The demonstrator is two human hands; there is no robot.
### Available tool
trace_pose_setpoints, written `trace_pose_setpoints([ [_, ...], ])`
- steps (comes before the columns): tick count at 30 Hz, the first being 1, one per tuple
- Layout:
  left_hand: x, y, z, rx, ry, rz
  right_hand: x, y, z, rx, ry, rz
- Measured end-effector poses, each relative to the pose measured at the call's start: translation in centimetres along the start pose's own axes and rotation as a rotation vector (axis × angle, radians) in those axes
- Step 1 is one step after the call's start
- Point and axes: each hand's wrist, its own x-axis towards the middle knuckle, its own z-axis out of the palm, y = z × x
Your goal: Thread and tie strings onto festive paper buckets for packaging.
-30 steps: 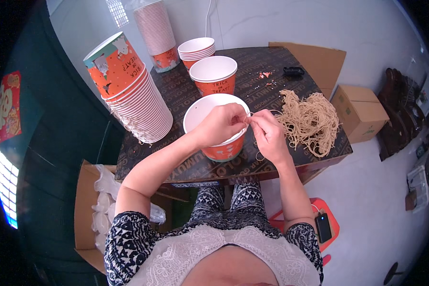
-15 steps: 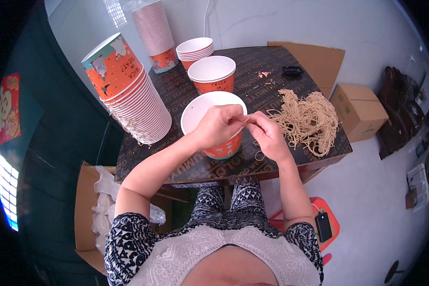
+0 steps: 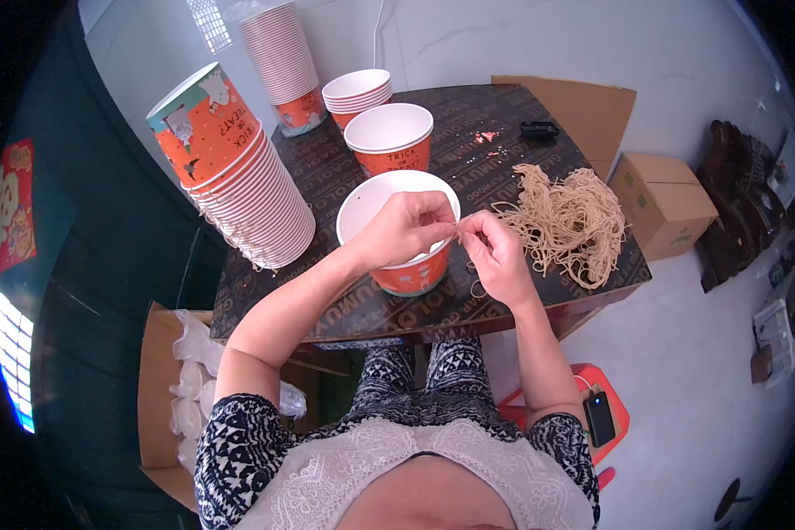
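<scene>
An orange paper bucket [image 3: 412, 277] with a white inside stands near the table's front edge. Above its right rim my left hand [image 3: 401, 231] is closed in a pinch. My right hand [image 3: 498, 256] pinches just beside it, the two sets of fingertips almost meeting. Between them is a thin beige string, mostly hidden by the fingers. A small loop of string [image 3: 477, 289] shows below my right hand. To the right lies a tangled heap of beige strings [image 3: 570, 221].
Beyond the bucket stand two nested buckets [image 3: 389, 131] and a short stack [image 3: 357, 88]. A tall stack of upturned buckets [image 3: 252, 208] leans at the left, strings along its rims. A bagged stack [image 3: 278, 62], a black object [image 3: 539, 130] and a cardboard box [image 3: 662, 203] are farther off.
Both hands stay at the bucket's right rim, still pinching. My left fingers have shifted slightly, and my right hand has tilted and moved a little lower. The view has drifted slightly.
</scene>
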Motion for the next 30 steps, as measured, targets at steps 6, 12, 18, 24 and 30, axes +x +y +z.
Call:
trace_pose_setpoints([
  [6,0.2,0.0,0.0,-0.04,-0.022,-0.034,-0.2,0.2,-0.4,-0.039,0.004,-0.019],
  [12,0.2,0.0,0.0,-0.01,-0.029,-0.033,-0.2,-0.4,-0.4,-0.06,0.003,-0.058],
  [18,0.2,-0.2,0.1,-0.029,-0.023,-0.015,-0.3,-0.4,0.2,-0.102,0.012,-0.035],
  [24,0.1,-0.2,-0.2,-0.1,-0.005,-0.08,-0.8,-1.1,-0.1,-0.237,0.042,-0.092],
  [30,0.0,0.1,-0.2,-0.091,0.051,-0.126,-1.5,-1.4,-0.1,-0.385,0.035,-0.274],
])
